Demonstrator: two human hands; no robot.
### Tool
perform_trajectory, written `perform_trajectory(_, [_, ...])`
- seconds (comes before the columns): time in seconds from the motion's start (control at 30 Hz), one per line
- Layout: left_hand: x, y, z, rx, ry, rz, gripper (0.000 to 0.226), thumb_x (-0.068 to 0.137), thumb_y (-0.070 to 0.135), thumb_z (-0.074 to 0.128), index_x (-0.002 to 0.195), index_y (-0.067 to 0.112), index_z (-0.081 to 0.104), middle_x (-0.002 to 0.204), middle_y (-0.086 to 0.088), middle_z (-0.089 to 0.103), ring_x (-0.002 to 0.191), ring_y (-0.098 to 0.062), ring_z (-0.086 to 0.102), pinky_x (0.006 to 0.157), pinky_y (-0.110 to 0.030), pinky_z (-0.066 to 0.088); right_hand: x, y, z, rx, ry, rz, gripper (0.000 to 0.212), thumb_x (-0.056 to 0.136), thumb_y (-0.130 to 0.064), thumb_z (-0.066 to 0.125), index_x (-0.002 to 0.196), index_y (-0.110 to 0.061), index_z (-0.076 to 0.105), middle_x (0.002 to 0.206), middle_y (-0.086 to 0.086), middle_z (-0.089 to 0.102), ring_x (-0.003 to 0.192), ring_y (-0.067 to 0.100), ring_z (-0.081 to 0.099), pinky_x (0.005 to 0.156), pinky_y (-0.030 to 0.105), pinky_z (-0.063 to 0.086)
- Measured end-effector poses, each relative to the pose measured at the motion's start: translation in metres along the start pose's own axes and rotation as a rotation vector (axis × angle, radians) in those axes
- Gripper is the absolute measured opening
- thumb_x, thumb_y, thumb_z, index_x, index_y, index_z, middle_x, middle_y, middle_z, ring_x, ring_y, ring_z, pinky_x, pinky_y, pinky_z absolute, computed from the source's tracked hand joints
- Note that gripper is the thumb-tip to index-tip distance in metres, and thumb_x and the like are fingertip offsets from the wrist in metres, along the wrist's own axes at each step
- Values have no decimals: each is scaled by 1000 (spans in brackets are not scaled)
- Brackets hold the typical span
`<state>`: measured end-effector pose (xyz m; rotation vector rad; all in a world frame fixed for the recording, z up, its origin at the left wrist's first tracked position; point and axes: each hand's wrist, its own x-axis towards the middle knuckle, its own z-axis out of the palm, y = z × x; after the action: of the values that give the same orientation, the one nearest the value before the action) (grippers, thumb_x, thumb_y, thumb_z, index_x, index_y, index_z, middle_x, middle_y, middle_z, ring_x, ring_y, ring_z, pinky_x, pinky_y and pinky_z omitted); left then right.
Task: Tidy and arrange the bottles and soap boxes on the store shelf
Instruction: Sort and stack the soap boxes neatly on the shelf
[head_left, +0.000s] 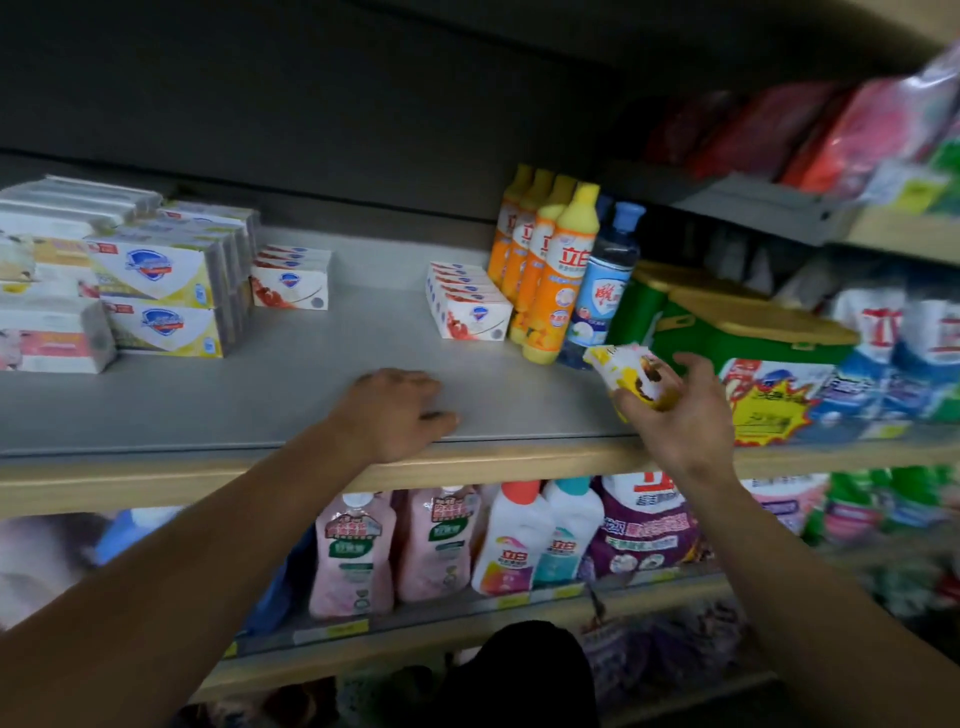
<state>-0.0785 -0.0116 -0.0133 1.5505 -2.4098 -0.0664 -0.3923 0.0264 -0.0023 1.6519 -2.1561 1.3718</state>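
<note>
Head view: right hand (691, 415) fingers grip a yellow soap box (631, 376); left hand (395, 410) fingers curled loosely, resting empty on the shelf (260, 395).

Both bare forearms reach forward and up, the left from the lower left, the right from the lower right. The left hand (397, 410) lies palm down, its fingers loosely bent and its thumb stretched out to the right. The right hand (680, 415), off to its right and slightly farther forward, is turned back-up with fingers curled around a small yellow packet (631, 382).
</note>
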Motion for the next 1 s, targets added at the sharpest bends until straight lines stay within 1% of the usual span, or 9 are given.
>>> perform_trajectory(0.07, [0, -4, 5, -2, -18, -11, 84, 75, 68, 25, 141, 21, 48, 150, 0, 43, 138, -20, 38, 115, -34, 28, 2, 11, 1, -54, 25, -17, 70, 73, -47, 77, 130, -15, 50, 115, 19, 60, 106, 38, 56, 84, 41, 48])
perform_trajectory(0.17, [2, -9, 9, -35, -30, -26, 86, 73, 71, 23, 145, 28, 43, 154, 3, 36, 143, -16, 30, 118, -33, 21, 4, 18, 12, -144, 0, 4, 60, 78, -49, 72, 125, -16, 55, 109, 21, 60, 103, 41, 57, 82, 42, 48])
perform_trajectory(0.3, [2, -11, 11, -46, -20, -27, 72, 87, 69, 34, 145, 27, 43, 154, 3, 37, 143, -16, 30, 119, -32, 19, 8, 17, 27, -220, -27, 86, 60, 81, -60, 61, 121, -16, 58, 111, 20, 60, 106, 42, 56, 85, 44, 47])
perform_trajectory(0.4, [2, -11, 11, -53, -11, -19, 70, 88, 68, 36, 145, 28, 43, 154, 3, 37, 142, -16, 31, 119, -31, 19, 8, 15, 37, -309, -44, 114, 62, 84, -65, 52, 121, -16, 56, 117, 17, 57, 109, 42, 52, 87, 46, 44])
perform_trajectory(0.5, [2, -10, 11, -61, 8, -28, 59, 93, 57, 46, 144, 28, 43, 154, 3, 37, 142, -16, 30, 119, -30, 18, 5, 14, 39, -371, -73, 123, 63, 87, -67, 45, 125, -17, 54, 124, 15, 53, 114, 40, 48, 90, 47, 42])
perform_trajectory(0.63, [1, -7, 8, -65, 0, -36, 59, 93, 56, 47, 145, 28, 42, 155, 5, 35, 143, -16, 28, 119, -31, 18, 0, 11, 34, -440, -62, 30, 59, 90, -60, 40, 131, -19, 53, 142, 10, 39, 125, 38, 37, 101, 49, 34])
perform_trajectory(0.77, [-1, -7, 6, -79, -1, -37, 59, 93, 56, 47, 145, 28, 43, 155, 5, 35, 143, -16, 28, 119, -28, 17, -8, 12, 30, -401, -103, -166, 47, 95, -44, 46, 135, -21, 54, 135, 9, 52, 123, 36, 42, 102, 45, 37])
perform_trajectory(0.87, [-1, -7, 5, -97, 0, -32, 59, 93, 55, 49, 144, 25, 45, 154, 3, 37, 142, -16, 31, 118, -28, 19, -9, 11, 28, -405, -152, -144, 47, 96, -43, 43, 138, -22, 51, 137, 9, 51, 125, 35, 41, 104, 45, 35])
perform_trajectory(1.0, [-6, -10, -2, -151, 24, -28, 55, 90, 50, 57, 137, 20, 53, 146, -1, 49, 133, -19, 44, 112, -28, 30, -7, 1, 25, -465, -190, -139, 52, 95, -46, 44, 139, -20, 48, 136, 10, 50, 128, 35, 40, 107, 45, 32])
